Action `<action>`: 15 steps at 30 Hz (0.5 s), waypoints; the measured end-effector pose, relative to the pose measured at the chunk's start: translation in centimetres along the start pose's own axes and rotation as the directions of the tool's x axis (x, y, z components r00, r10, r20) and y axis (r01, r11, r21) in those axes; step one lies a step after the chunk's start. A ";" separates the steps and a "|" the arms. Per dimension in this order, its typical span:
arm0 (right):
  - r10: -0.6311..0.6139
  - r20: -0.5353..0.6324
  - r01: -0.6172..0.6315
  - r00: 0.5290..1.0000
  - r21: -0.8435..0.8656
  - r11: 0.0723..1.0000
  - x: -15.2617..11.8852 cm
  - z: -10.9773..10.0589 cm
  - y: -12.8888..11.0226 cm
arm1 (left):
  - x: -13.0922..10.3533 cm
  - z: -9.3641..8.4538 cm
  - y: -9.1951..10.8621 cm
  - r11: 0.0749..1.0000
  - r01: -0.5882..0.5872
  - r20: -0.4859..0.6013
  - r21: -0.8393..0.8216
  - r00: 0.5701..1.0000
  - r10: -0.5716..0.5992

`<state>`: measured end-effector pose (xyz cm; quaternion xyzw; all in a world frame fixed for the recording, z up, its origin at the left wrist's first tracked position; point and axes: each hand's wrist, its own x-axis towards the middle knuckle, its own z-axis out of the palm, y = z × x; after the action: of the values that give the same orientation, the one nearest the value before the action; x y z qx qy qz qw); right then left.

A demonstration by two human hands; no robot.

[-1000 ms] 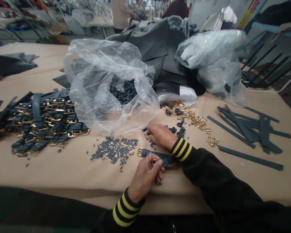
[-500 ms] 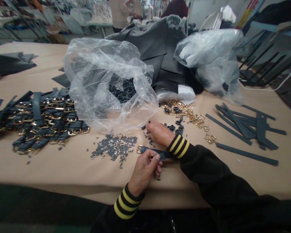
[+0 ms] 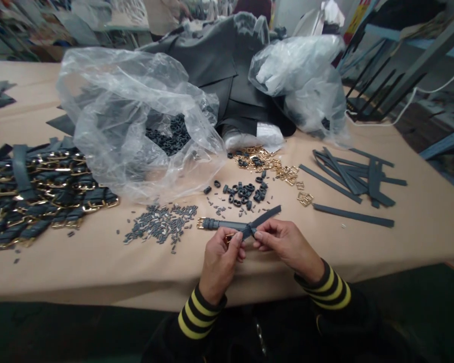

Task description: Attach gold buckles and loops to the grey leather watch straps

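My left hand (image 3: 221, 259) is closed on a dark grey strap (image 3: 267, 215) near its gold buckle, which shows only partly between the fingers. The strap's free end points up and to the right. My right hand (image 3: 287, 244) pinches a small dark strap loop (image 3: 250, 230) at the strap, close to my left fingertips; whether the loop goes fully around it is hard to see. Just beyond lies a second buckled strap (image 3: 219, 224), its gold buckle (image 3: 201, 223) to the left. Loose loops (image 3: 245, 192) are scattered behind the hands.
Small dark pieces (image 3: 161, 224) lie in a pile at left, near many buckled straps (image 3: 53, 186). Gold buckles (image 3: 285, 172) and plain strips (image 3: 357, 214) are at right. Clear plastic bags (image 3: 128, 75) and dark sheet material (image 3: 208, 60) stand behind. People are in the background.
My right hand has come back from the scattered loops to the strap in my left hand, now with a loop pinched in it. The view has shifted right.
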<state>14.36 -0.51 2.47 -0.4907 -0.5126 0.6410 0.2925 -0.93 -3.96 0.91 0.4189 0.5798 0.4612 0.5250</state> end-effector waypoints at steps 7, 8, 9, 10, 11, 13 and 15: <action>-0.036 -0.065 0.041 0.997 0.089 0.995 -0.9 -0.3 0.3 | -0.9 1.4 0.2 0.995 -0.061 0.046 0.081 0.997 0.057; -0.059 -0.064 0.065 0.996 0.089 0.994 -1.1 -0.4 0.4 | -0.9 1.5 0.2 0.993 -0.067 0.046 0.095 0.997 0.063; -0.089 -0.064 0.094 0.994 0.084 0.992 -1.2 -0.5 0.5 | -0.9 1.6 0.2 0.991 -0.073 0.051 0.112 0.996 0.068; -0.120 -0.064 0.125 0.991 0.075 0.989 -1.4 -0.6 0.6 | -0.9 1.7 0.2 0.988 -0.079 0.061 0.133 0.996 0.072; -0.147 -0.062 0.151 0.987 0.065 0.986 -1.5 -0.7 0.8 | -1.0 1.7 0.1 0.984 -0.087 0.072 0.158 0.994 0.076; -0.176 -0.043 0.178 0.983 0.053 0.983 -1.6 -0.8 1.0 | -1.1 1.8 0.1 0.972 -0.106 0.092 0.209 0.992 0.088; -0.168 -0.016 0.169 0.986 0.090 0.982 -1.7 -0.9 1.2 | -1.3 1.8 0.1 0.967 -0.119 0.104 0.225 0.990 0.098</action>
<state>15.94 -2.05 1.88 -0.4346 -0.5214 0.6345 0.3698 1.01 -5.07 1.21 0.5289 0.5808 0.3990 0.4729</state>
